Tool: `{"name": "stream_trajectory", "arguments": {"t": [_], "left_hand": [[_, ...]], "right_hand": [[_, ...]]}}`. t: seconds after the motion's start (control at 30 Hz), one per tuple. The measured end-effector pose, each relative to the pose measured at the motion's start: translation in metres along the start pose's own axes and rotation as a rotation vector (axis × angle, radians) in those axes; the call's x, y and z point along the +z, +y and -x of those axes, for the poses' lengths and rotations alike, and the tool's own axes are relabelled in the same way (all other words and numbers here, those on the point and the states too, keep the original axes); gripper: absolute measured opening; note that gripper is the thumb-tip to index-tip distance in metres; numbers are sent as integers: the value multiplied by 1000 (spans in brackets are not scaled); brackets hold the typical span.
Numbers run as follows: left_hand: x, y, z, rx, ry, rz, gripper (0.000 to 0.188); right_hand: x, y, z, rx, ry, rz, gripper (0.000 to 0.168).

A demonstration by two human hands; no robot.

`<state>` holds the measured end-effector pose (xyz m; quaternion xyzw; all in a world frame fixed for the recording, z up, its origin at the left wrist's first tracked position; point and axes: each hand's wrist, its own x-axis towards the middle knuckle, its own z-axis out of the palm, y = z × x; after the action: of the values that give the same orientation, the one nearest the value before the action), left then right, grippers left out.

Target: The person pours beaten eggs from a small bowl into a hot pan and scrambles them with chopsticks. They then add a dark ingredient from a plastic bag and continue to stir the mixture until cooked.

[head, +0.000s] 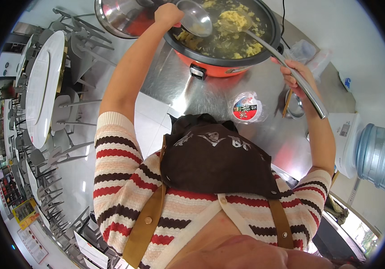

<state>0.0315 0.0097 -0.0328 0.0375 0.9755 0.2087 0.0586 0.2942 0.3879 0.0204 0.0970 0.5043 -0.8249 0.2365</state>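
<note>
An orange electric cooker (pixel 185 59) with a wide black rim stands at the top. Thin soup (pixel 226 42) with pieces of yellow egg nearly fills it. My left hand (pixel 169 15) grips the edge of a small stainless steel bowl (pixel 197 20), tilted above the left part of the soup; a little liquid shows inside it. In my right hand (pixel 298 75) is the thick steel handle of a long ladle (pixel 269 47). Its head lies at the soup's surface, heaped with egg (pixel 234 21). The handle slants down to the right, past my wrist.
A shiny metal lid or basin (pixel 111 20) stands left of the cooker. On the steel counter (pixel 205 97) lie a round plastic-wrapped package (pixel 246 107) bearing writing, a metal bowl (pixel 295 106) with chopsticks, and clear bags (pixel 301 50). Chairs and tables (pixel 41 90) stand at left, a water bottle (pixel 375 154) at right.
</note>
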Motion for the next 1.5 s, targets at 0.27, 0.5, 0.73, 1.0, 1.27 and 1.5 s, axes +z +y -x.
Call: {"name": "stream_trajectory", "arguments": {"t": [0.27, 0.5, 0.73, 1.0, 1.27, 1.5], "left_hand": [[12, 10, -1, 36, -28, 124, 27], [36, 8, -4, -75, -143, 356, 27], [46, 22, 13, -134, -94, 817, 23], [39, 12, 15, 70, 7, 360, 26], [26, 24, 16, 112, 47, 97, 26], [34, 22, 10, 251, 310, -105, 23]], "right_hand": [[25, -3, 11, 0, 26, 90, 47], [51, -26, 8, 14, 66, 449, 41], [68, -32, -9, 24, 74, 652, 39], [85, -37, 7, 78, 26, 763, 37], [82, -38, 11, 41, 113, 1186, 12], [75, -10, -1, -228, 235, 1599, 26]]}}
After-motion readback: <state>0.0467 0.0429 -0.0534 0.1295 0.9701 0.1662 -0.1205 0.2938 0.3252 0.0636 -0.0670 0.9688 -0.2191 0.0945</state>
